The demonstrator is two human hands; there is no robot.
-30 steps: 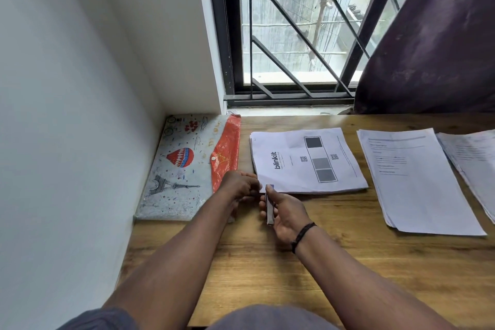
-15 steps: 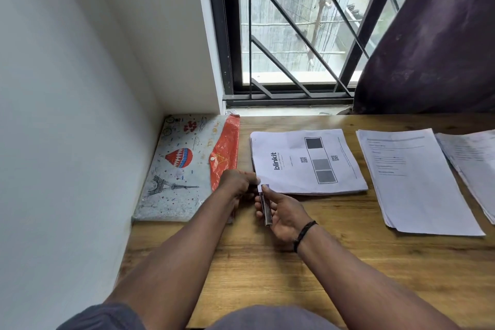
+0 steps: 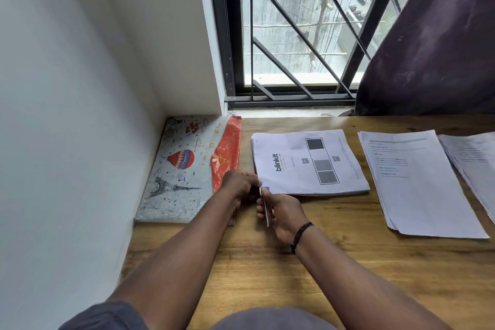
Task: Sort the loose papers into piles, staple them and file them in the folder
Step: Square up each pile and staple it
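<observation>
Beside the blinkit pile [image 3: 308, 162], right hand [image 3: 284, 213] grips a half-hidden stapler [image 3: 267, 209]; left hand [image 3: 239, 185] fingers curled, contents unclear.

— What's in your right hand [image 3: 284, 212]?
— You grip the stapler [image 3: 266, 209] at the near left corner of the blinkit pile [image 3: 308, 162]; your left hand [image 3: 239, 185] is at that corner.
— The folder [image 3: 184, 169]?
— Left, on the tabletop [image 3: 348, 262].

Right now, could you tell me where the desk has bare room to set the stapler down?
Bare wood lies near the front edge of the desk, below the blinkit pile and left of the middle pile. The far side is crowded: folder, piles, both hands.
</observation>
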